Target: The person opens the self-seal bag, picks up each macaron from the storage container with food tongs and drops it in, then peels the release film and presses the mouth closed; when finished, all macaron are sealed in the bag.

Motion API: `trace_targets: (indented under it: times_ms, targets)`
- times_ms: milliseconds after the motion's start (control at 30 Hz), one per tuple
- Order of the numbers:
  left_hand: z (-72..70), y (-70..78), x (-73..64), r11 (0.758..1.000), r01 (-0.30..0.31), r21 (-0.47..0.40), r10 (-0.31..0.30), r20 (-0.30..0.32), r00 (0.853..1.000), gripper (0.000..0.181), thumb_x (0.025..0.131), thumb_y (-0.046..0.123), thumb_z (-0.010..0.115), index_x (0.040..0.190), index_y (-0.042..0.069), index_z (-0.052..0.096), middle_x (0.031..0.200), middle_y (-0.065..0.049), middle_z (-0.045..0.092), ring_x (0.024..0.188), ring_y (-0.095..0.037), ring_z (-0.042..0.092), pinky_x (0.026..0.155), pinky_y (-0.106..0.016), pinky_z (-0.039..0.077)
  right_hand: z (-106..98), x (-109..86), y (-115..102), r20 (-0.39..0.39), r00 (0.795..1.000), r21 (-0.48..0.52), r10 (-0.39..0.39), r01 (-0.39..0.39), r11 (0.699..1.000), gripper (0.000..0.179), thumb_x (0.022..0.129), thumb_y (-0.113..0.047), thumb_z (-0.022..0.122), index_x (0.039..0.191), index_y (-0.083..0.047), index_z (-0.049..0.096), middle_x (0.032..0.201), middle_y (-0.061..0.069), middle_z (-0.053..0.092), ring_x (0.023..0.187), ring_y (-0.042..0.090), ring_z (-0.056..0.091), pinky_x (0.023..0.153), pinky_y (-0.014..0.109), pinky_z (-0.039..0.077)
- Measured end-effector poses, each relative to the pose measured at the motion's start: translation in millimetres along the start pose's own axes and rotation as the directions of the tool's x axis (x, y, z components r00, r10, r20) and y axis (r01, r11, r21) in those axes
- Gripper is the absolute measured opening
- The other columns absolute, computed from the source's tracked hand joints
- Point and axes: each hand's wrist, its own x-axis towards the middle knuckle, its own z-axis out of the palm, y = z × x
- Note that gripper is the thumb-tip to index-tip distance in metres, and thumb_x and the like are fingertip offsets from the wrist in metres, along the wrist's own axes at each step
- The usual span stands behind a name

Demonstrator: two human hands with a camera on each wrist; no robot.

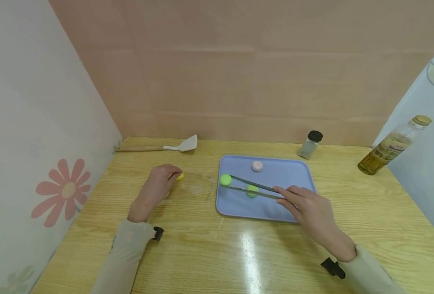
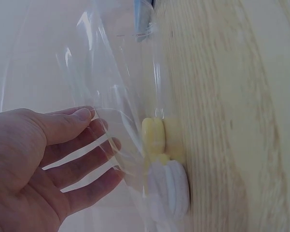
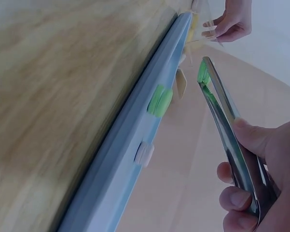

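In the left wrist view, my left hand (image 1: 157, 183) pinches the edge of a clear plastic bag (image 2: 118, 79) between thumb and fingers. Inside or behind the clear film lie yellow macarons (image 2: 154, 135) and a pale macaron (image 2: 176, 188), low against the table. My right hand (image 1: 310, 208) holds metal tongs (image 1: 253, 183), with a green macaron (image 1: 225, 179) between their tips, held above the left part of a blue tray (image 1: 290, 169). A second green macaron (image 3: 159, 100) and a pale pink macaron (image 1: 257, 166) sit on that tray; one tong arm partly covers the green one from above.
A spatula (image 1: 187, 143) with a wooden handle lies at the back left of the wooden table (image 1: 187, 253). Behind the tray stands a black-lidded jar (image 1: 307, 148). An oil bottle (image 1: 389, 148) is at the far right. Walls border the back and sides.
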Motion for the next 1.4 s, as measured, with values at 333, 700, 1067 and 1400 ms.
trace_targets:
  times_ms: [333, 700, 1067, 1400]
  targets:
    - [1.8, -0.3, 0.8, 1.000, 0.011, 0.017, -0.011, 0.006, 1.000, 0.015, 0.094, -0.003, 0.069, 0.108, -0.005, 0.075, 0.104, -0.017, 0.072, 0.090, -0.030, 0.070, 0.075, -0.039, 0.060, 28, 16.6, -9, 0.072, 0.997, 0.022, -0.034, 0.032, 0.999, 0.031, 0.097, -0.034, 0.069, 0.118, -0.013, 0.077, 0.083, -0.007, 0.065, 0.061, 0.006, 0.048, 0.046, 0.021, 0.041]
    - [2.6, 1.9, 1.9, 1.000, 0.016, 0.017, -0.016, 0.011, 1.000, 0.014, 0.094, -0.003, 0.069, 0.107, -0.004, 0.075, 0.104, -0.017, 0.073, 0.091, -0.030, 0.071, 0.076, -0.039, 0.060, 50, 29.2, -17, 0.120, 0.992, 0.027, -0.046, 0.044, 0.999, 0.033, 0.085, -0.022, 0.081, 0.117, -0.016, 0.077, 0.083, -0.007, 0.063, 0.060, 0.006, 0.046, 0.045, 0.020, 0.038]
    - [1.5, -1.4, 1.9, 1.000, -0.007, 0.027, 0.006, 0.003, 1.000, 0.014, 0.094, -0.003, 0.069, 0.106, -0.005, 0.075, 0.102, -0.016, 0.073, 0.091, -0.030, 0.071, 0.077, -0.040, 0.060, 73, 56.5, -24, 0.227, 0.972, 0.119, -0.061, 0.034, 0.992, 0.032, 0.093, -0.027, 0.075, 0.125, -0.020, 0.074, 0.087, -0.009, 0.064, 0.061, 0.003, 0.044, 0.047, 0.019, 0.035]
    - [0.7, 0.6, 2.0, 1.000, 0.007, 0.012, -0.007, 0.019, 1.000, 0.015, 0.095, -0.002, 0.069, 0.108, -0.005, 0.075, 0.104, -0.017, 0.072, 0.093, -0.030, 0.071, 0.077, -0.040, 0.060, 95, 70.6, -35, 0.247, 0.964, 0.140, -0.097, 0.064, 0.988, 0.033, 0.091, -0.026, 0.078, 0.123, -0.020, 0.076, 0.084, -0.009, 0.062, 0.063, 0.004, 0.046, 0.049, 0.018, 0.038]
